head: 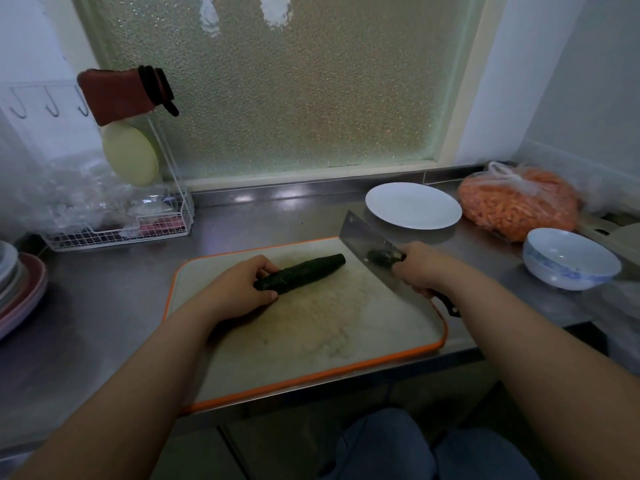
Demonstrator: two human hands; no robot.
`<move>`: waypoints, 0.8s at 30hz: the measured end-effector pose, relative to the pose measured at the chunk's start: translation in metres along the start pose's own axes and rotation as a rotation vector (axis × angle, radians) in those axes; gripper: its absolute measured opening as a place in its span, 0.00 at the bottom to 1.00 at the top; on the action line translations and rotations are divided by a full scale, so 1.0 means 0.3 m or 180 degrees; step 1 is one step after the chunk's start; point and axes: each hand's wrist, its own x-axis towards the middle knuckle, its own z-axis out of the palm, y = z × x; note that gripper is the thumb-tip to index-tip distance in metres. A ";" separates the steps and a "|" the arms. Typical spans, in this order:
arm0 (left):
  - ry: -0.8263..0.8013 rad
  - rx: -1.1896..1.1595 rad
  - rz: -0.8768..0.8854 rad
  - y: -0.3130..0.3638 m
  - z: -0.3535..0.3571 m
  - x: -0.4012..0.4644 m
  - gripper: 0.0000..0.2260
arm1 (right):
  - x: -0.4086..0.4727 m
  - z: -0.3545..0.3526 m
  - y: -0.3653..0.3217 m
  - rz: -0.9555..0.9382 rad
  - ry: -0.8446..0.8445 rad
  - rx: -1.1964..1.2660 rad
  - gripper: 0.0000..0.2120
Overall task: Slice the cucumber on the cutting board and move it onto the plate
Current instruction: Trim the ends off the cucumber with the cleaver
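A whole dark green cucumber lies slanted on the white cutting board, which has an orange rim. My left hand grips the cucumber's near left end, fingers over the top and thumb below. My right hand holds a cleaver by its dark handle. The wide blade points up and away over the board's far right corner, right of the cucumber's far tip and apart from it. An empty white plate stands on the counter just behind the board.
A blue-patterned white bowl and a bag of orange food sit to the right. At the left stand a white wire rack and stacked plates. The steel counter ends in a front edge under the board.
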 end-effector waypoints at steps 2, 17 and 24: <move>-0.0070 0.0097 -0.0001 0.006 -0.006 0.004 0.17 | 0.013 -0.007 0.021 -0.0006 0.0014 0.0170 0.09; 0.0045 0.0451 0.0171 0.015 0.029 0.036 0.18 | -0.001 -0.036 0.045 -0.0332 0.0708 0.0848 0.09; -0.0031 0.0996 0.0561 -0.024 -0.029 0.024 0.20 | -0.030 0.031 -0.057 -0.0670 0.0292 0.0289 0.12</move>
